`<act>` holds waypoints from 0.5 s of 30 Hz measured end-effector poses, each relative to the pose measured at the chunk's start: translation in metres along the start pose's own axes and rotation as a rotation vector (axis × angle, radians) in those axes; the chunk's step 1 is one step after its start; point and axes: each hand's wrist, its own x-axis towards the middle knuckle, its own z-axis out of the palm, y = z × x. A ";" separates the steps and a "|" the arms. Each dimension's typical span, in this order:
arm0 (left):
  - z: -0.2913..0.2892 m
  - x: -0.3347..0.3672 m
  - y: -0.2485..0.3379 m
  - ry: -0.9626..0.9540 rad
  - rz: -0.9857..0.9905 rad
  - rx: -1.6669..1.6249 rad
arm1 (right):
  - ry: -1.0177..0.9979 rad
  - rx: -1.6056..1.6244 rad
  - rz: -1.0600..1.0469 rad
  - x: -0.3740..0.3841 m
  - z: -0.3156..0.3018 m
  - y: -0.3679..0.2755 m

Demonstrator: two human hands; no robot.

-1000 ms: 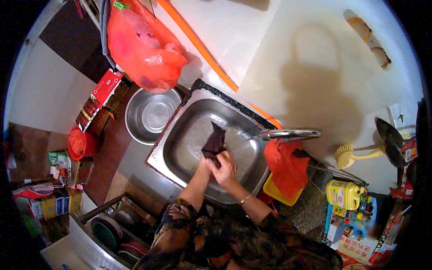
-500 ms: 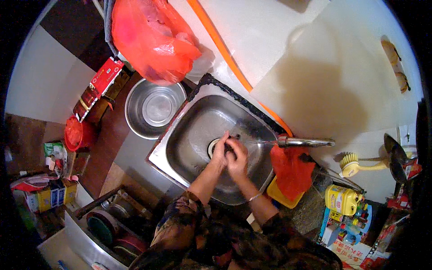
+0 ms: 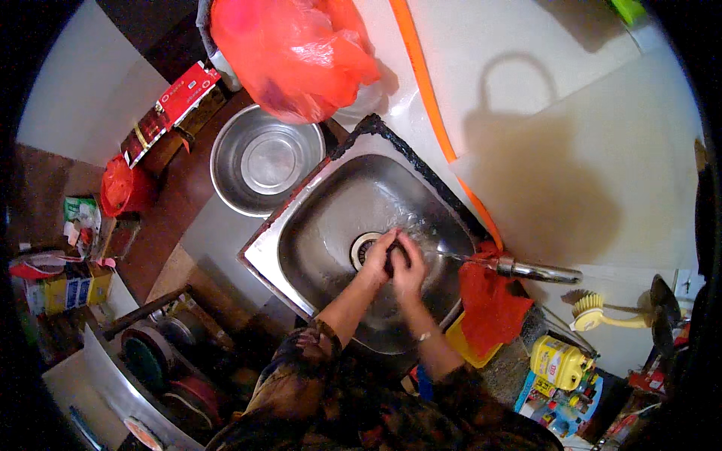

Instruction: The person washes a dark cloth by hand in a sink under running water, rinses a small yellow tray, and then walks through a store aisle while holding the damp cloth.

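Inside the steel sink (image 3: 301, 263), my left hand (image 3: 378, 255) and my right hand (image 3: 408, 269) are cupped against each other beside the round drain (image 3: 361, 248). Their fingers curl round something small and dark (image 3: 390, 263) between the palms, mostly hidden, whose kind I cannot make out. From the right, a metal faucet (image 3: 538, 269) sends a thin stream of water (image 3: 451, 256) toward my right hand. Below the faucet hangs a red cloth (image 3: 492, 304).
A wide metal basin (image 3: 271, 158) stands left of the sink, with a bulging red plastic bag (image 3: 301, 60) behind it. An orange hose (image 3: 429, 90) runs down the back to the faucet. At right are a yellow brush (image 3: 590, 312), a yellow jug (image 3: 556, 363) and a yellow tray (image 3: 470, 346).
The view has shifted and turned slightly. Both hands stay together in the sink, with the right fingers now raised higher beside the left. Water still runs.
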 end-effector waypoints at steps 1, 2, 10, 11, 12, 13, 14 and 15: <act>-0.010 0.000 0.005 -0.055 -0.058 0.025 | 0.004 -0.107 -0.076 -0.013 0.002 -0.006; -0.013 0.005 0.001 -0.050 -0.050 0.030 | 0.017 -0.209 -0.211 -0.020 0.005 -0.008; 0.000 0.009 -0.009 0.230 -0.122 0.061 | -0.153 -0.620 -0.202 0.079 0.024 0.072; 0.003 0.009 -0.008 0.229 -0.101 0.045 | -0.122 -0.516 -0.114 0.079 0.020 0.068; 0.003 0.007 -0.007 0.223 -0.090 0.014 | -0.064 -0.423 0.000 0.069 0.016 0.059; 0.002 0.008 -0.003 0.159 -0.066 -0.078 | -0.026 -0.333 0.136 0.056 0.014 0.046; -0.001 0.008 -0.003 0.173 -0.049 -0.030 | 0.053 0.002 0.310 0.037 0.011 0.031; -0.006 0.012 -0.001 0.202 -0.053 0.005 | -0.035 0.092 0.147 0.015 0.004 0.018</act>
